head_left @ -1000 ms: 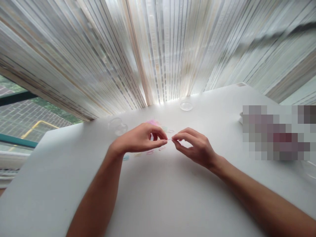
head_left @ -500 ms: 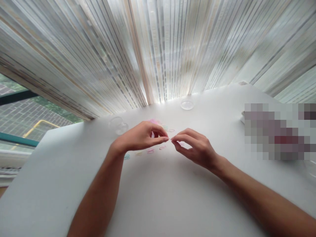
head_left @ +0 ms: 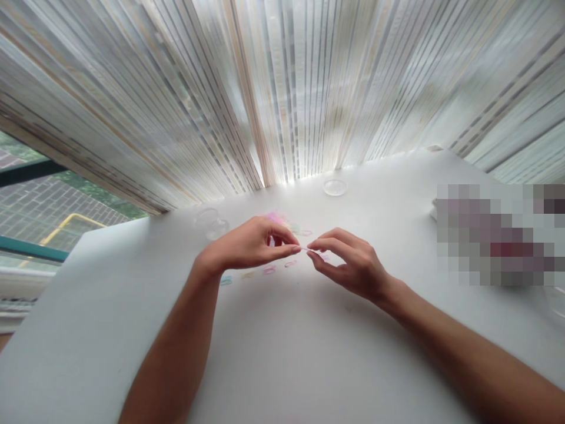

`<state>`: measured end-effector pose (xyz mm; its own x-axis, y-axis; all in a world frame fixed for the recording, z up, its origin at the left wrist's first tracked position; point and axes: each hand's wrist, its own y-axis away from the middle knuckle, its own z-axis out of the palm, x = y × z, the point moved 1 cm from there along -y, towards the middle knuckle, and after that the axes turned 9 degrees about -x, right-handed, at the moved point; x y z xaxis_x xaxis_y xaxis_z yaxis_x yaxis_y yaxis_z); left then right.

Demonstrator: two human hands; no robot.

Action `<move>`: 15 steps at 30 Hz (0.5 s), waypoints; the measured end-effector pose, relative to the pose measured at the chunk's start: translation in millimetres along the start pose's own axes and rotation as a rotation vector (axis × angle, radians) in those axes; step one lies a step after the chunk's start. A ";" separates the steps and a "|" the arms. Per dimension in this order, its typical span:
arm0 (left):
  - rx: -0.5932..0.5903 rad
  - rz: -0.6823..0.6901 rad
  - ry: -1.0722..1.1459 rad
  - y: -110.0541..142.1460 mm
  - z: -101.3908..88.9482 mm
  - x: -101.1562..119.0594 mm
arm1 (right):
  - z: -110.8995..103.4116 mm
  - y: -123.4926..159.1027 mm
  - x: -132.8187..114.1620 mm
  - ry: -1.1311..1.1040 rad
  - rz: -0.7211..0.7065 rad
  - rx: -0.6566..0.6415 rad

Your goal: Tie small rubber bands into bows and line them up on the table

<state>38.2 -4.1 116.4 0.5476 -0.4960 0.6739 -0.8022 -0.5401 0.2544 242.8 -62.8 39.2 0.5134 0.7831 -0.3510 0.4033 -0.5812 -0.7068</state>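
Above the middle of the white table (head_left: pixel 273 353), my left hand (head_left: pixel 251 244) pinches one end of a thin pale pink piece (head_left: pixel 304 248) between thumb and fingertips. Its other end is pinched by my right hand (head_left: pixel 346 259), fingertips almost meeting those of the left. Only a short stretch of the piece shows, too small to tell its kind. Below the hands lie small coloured loops in a loose row: a teal one (head_left: pixel 226 281), a yellowish one (head_left: pixel 247 275), a pink one (head_left: pixel 269 270) and a reddish one (head_left: pixel 290 264). Behind my left hand sits a pink, yellow and green pile (head_left: pixel 278 219), partly hidden.
Clear round lids or dishes lie at the back: one (head_left: pixel 335 187) near the striped curtain (head_left: pixel 282 88), others (head_left: pixel 212 224) to the left. A pixelated object (head_left: pixel 489 235) stands at the right. The table ends at a window on the left.
Both hands keep their pinch in nearly the same place. The gap between the fingertips narrows slightly, then widens again. The camera view has shifted a little.
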 end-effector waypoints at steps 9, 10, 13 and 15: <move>-0.012 0.005 0.002 2.5 -0.6 2.3 | -0.6 1.0 -1.0 -0.010 0.004 0.005; -0.011 0.005 0.003 2.7 -0.6 2.2 | -0.5 1.1 -0.8 -0.013 0.002 -0.002; -0.009 0.013 0.001 3.1 -1.1 1.1 | -0.1 1.1 -0.2 -0.017 0.002 -0.023; -0.009 0.024 -0.002 3.3 -1.6 0.4 | 0.1 1.1 0.1 -0.016 -0.001 -0.022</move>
<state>35.4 -5.0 118.6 0.5287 -0.5099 0.6786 -0.8172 -0.5220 0.2444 243.3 -63.3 38.3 0.5006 0.7871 -0.3604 0.4206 -0.5851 -0.6934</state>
